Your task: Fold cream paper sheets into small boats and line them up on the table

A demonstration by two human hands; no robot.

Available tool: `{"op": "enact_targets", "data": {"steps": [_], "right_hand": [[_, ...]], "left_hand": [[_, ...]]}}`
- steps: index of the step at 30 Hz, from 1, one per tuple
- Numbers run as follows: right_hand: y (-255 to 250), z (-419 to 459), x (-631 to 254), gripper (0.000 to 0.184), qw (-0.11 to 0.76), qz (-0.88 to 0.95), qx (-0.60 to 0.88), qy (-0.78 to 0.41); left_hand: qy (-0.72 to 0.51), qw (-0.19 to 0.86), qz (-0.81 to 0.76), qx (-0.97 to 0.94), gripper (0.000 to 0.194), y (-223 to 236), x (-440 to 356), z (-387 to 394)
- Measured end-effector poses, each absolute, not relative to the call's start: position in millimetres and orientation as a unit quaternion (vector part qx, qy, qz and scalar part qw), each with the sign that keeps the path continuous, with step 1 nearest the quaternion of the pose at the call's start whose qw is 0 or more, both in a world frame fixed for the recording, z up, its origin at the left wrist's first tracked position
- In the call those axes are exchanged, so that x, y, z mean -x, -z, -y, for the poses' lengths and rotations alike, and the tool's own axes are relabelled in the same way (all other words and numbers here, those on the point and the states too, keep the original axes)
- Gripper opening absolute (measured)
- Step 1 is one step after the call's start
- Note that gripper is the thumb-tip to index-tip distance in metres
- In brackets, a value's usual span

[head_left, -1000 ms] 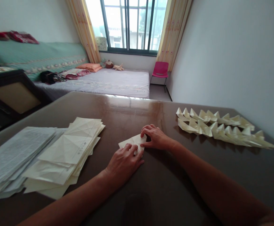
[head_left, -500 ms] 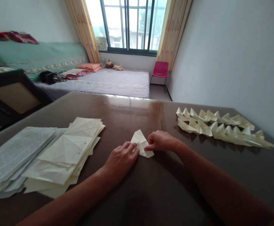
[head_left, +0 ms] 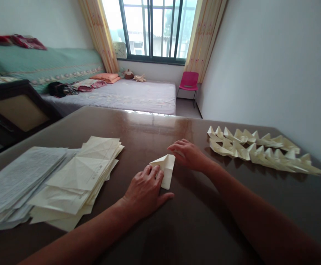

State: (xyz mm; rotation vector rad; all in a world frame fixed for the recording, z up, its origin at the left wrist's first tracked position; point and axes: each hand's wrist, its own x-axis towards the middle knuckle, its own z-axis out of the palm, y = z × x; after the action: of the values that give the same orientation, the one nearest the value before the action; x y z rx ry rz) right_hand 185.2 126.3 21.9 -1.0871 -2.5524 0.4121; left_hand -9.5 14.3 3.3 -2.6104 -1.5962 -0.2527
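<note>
A small folded sheet of cream paper (head_left: 168,173) lies on the brown table in front of me, with a raised flap along its top edge. My left hand (head_left: 144,189) rests on the paper's left part, fingers lying flat and thumb spread out on the table. It hides that side of the sheet. Just beyond the upper right corner, my right hand (head_left: 189,154) hovers with fingers stretched forward and nothing seen in them; whether a fingertip touches the corner I cannot tell.
On the left lies a stack of creased cream sheets (head_left: 80,173) beside a pile of printed papers (head_left: 25,176). Two rows of pointed folded paper pieces (head_left: 249,145) stand on the right. Past the glossy table (head_left: 138,129) are a bed (head_left: 144,95) and a pink chair (head_left: 189,81).
The paper has been turned and now shows a raised flap on top. My right hand has let go and moved up and away from it. The left thumb has spread outward.
</note>
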Motion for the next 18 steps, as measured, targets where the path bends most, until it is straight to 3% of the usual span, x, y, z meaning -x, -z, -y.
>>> {"op": "enact_targets", "data": {"steps": [3,6,10,14,18], "right_hand": [[-12,-126,-183,0.037,0.127,0.931,0.33,-0.094],[-8,-125,-185,0.034,0.09,0.943,0.298,-0.119],[-14,-126,-191,0.038,0.071,0.946,0.265,-0.171],[-15,-124,-191,0.059,0.071,0.949,0.256,-0.168],[-12,-119,-183,0.054,0.076,0.955,0.256,-0.13]], "left_hand": [[0.078,0.045,0.524,0.847,0.051,-1,9,-14],[0.067,0.057,0.519,0.85,0.035,-2,14,-19],[0.037,0.081,0.517,0.851,0.031,-8,26,-26],[0.009,0.069,0.515,0.855,0.031,-13,36,-34],[-0.002,0.033,0.495,0.868,0.029,-12,40,-39]]}}
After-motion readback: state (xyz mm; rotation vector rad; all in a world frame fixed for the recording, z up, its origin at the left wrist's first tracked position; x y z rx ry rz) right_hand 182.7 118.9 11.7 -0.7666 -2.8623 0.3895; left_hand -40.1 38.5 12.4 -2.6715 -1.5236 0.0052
